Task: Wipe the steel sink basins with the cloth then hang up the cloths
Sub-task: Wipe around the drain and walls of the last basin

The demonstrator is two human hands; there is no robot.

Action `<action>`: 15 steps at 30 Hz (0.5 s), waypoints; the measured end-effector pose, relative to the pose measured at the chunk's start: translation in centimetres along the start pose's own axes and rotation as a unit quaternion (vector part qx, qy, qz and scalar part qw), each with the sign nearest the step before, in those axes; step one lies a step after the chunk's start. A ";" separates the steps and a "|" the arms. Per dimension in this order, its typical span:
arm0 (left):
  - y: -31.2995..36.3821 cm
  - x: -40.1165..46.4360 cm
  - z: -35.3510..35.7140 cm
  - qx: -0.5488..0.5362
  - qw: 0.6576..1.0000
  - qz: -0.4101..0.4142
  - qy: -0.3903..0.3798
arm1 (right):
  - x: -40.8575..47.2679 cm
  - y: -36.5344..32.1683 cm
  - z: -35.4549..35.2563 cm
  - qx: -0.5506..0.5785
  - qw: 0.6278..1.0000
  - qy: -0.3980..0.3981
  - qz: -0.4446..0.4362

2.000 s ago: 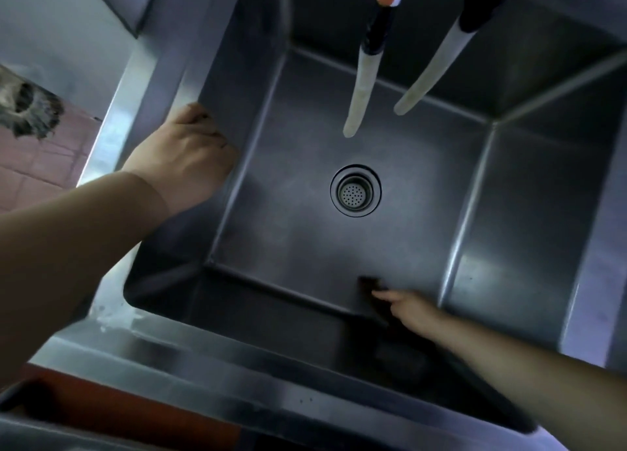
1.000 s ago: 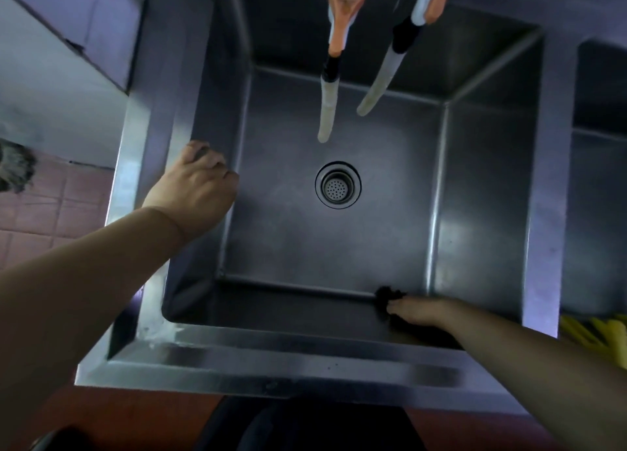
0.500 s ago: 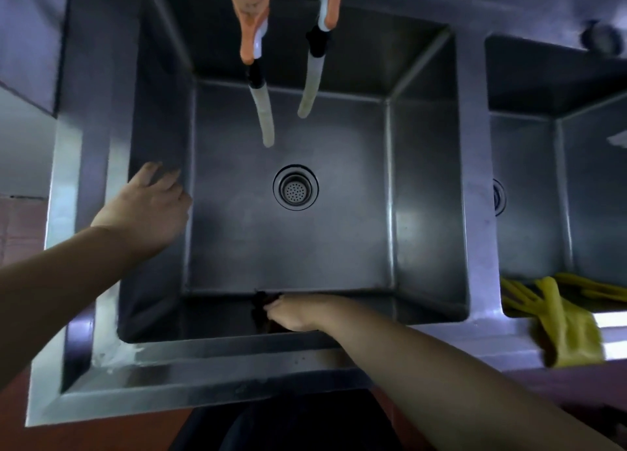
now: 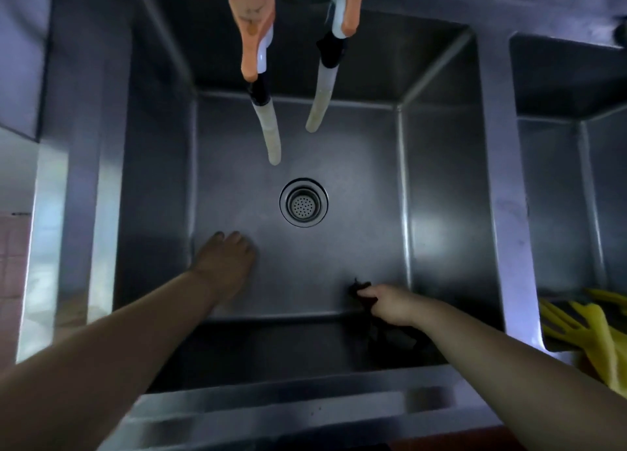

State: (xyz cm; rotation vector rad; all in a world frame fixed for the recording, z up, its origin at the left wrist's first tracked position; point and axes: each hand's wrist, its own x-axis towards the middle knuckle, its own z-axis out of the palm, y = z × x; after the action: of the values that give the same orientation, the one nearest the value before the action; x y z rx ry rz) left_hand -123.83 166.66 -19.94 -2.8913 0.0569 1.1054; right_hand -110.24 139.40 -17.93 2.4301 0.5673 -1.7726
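I look straight down into a deep steel sink basin (image 4: 441, 213) with a round drain strainer (image 4: 303, 202) in the middle of its floor. My right hand (image 4: 390, 303) grips a small dark cloth (image 4: 361, 286) against the basin floor near the front right corner. My left hand (image 4: 225, 260) reaches down inside the basin at the front left, fingers stretched out close to the floor. Whether it touches the steel I cannot tell.
Two taps with orange handles (image 4: 252, 26) and pale hose spouts (image 4: 271, 135) hang over the basin's back. A second basin (image 4: 559, 179) lies to the right beyond a steel divider (image 4: 505, 213). Yellow rubber gloves (image 4: 590, 328) drape over its front edge. Pink floor tiles (image 4: 13, 264) show at far left.
My left hand left the basin's left rim and went down inside the basin. My right hand slid the cloth rightward along the front of the floor. The view shifted left.
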 end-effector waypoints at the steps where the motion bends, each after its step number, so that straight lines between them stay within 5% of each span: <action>1: 0.6 0.8 0.5 -0.020 0.999 -0.027 0.002 | 0.9 -0.4 -0.1 0.029 0.998 0.044 -0.026; 4: 1.8 2.5 1.9 -0.066 0.992 -0.104 -0.029 | 4.4 -1.5 -0.2 0.012 0.980 0.167 -0.110; 6: 2.3 3.6 2.6 -0.072 0.987 -0.137 -0.041 | 7.0 -2.2 0.3 -0.053 0.978 0.163 -0.121; 9: 2.7 5.2 3.5 -0.092 0.986 -0.134 -0.021 | 10.6 -3.4 2.0 -0.141 0.972 0.156 -0.102; 15: 3.2 8.5 4.0 -0.157 0.981 -0.106 0.044 | 14.6 -5.8 2.2 -0.191 0.921 0.298 -0.164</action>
State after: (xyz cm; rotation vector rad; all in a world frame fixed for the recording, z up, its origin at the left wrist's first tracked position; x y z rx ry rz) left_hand -120.31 163.53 -28.71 -3.1199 -0.4544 1.0290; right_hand -110.43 147.76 -31.37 2.6516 1.2968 -0.8223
